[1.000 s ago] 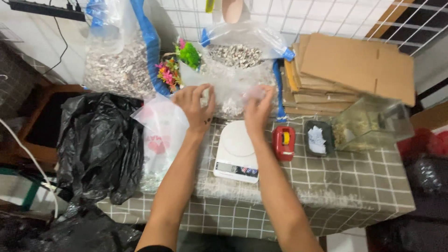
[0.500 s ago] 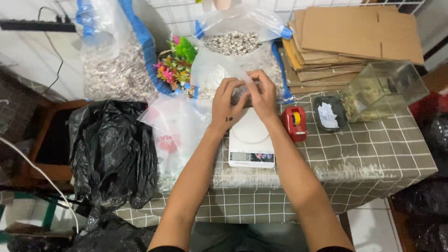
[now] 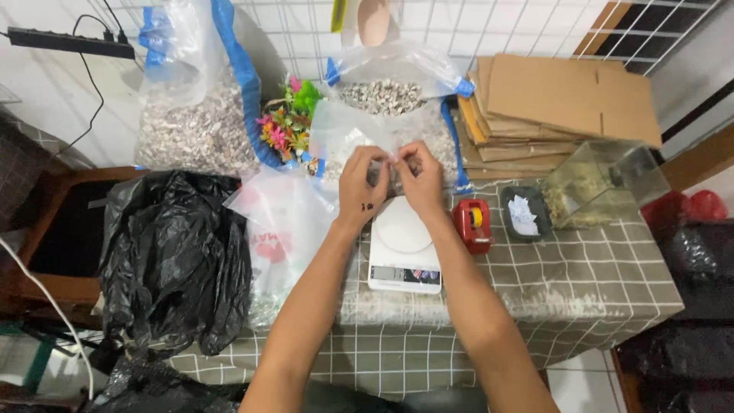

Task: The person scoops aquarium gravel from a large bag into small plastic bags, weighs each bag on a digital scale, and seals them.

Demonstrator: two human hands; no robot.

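Both hands had drawn together since a second before, the left hand (image 3: 361,183) and right hand (image 3: 419,177) meeting above the white scale (image 3: 403,245) on the checked surface (image 3: 581,268), fingers pinched narrow on a small clear bag (image 3: 340,138) held just before the big open sack (image 3: 397,95).

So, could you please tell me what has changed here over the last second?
Both hands moved from apart to together above the white scale: the left hand and right hand now pinch the top of a small clear bag. The red tape dispenser, cardboard stack and black bag stayed put.
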